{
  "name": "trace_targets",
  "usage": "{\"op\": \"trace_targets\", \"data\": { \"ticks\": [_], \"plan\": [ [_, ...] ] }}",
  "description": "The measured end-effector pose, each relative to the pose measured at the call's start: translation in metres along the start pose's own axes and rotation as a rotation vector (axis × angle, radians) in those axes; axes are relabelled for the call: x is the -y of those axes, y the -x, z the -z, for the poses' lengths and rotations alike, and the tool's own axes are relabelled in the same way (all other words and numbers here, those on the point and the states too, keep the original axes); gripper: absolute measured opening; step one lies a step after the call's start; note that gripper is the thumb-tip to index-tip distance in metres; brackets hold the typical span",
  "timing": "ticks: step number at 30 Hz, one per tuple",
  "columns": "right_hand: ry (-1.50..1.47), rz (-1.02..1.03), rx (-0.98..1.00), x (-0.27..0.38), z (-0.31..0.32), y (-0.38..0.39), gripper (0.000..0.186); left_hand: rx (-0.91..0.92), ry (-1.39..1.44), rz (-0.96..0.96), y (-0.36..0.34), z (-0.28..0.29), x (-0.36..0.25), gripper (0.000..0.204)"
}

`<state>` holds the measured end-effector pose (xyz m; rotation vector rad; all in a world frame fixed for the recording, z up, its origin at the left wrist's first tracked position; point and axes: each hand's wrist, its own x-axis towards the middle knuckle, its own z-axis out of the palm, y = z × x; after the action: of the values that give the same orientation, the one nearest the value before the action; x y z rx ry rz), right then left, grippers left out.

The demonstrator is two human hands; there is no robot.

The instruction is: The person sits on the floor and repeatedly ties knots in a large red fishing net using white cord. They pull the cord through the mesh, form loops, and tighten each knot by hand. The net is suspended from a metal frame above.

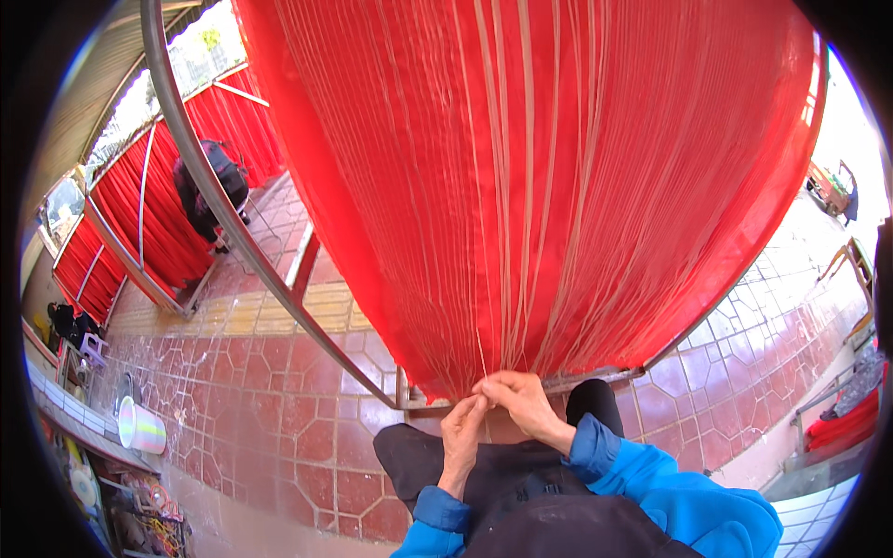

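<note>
A red cloth (370, 130) hangs in front of me on a metal frame (240, 232), strung with many pale threads (526, 112) that run down and converge near its lower edge. My left hand (460, 428) is closed in a pinch, its fingertips raised beside the other hand's; what is between them is too small to make out. My right hand (523, 402) is bent over at the foot of the threads, thumb and forefinger closed on a fine pale thread. Both hands sit just above my dark-clothed lap, below the cloth's bottom edge.
A person in dark clothing (209, 191) bends beside more red hanging cloths (186, 251) at left. A bucket (139, 430) and purple stool (93, 346) stand on the tiled floor (307, 437). Red material (842, 423) lies at the right; a cart (828, 191) is farther back.
</note>
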<state>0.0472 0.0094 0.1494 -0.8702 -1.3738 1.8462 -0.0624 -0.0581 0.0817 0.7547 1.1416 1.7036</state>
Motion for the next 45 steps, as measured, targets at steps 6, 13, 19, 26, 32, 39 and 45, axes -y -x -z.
{"op": "trace_targets", "data": {
  "ticks": [6,13,19,26,32,39,45],
  "plan": [
    [0.104,0.130,0.338,-0.001,0.000,0.035,0.021,0.238,0.018,-0.164,-0.022,-0.005,-0.063,0.041],
    [0.342,0.197,0.315,0.003,0.005,0.034,0.022,0.324,0.110,-0.195,-0.008,-0.047,-0.125,0.026],
    [0.068,0.239,0.184,0.056,0.014,0.022,0.033,0.341,0.164,-0.250,0.017,-0.054,-0.134,0.020],
    [-0.188,0.379,0.364,0.137,-0.016,0.023,0.032,0.383,0.040,-0.184,0.040,-0.062,-0.125,0.020],
    [-0.193,0.444,0.481,0.164,-0.030,0.062,0.023,0.385,0.266,-0.375,0.033,-0.058,-0.121,0.033],
    [-0.031,0.778,0.782,0.187,-0.029,0.089,0.021,0.484,0.165,-0.402,0.011,-0.069,-0.175,0.069],
    [0.211,0.450,0.664,0.183,-0.034,0.080,0.022,0.515,0.048,-0.694,0.021,-0.101,-0.251,0.069]
  ]
}}
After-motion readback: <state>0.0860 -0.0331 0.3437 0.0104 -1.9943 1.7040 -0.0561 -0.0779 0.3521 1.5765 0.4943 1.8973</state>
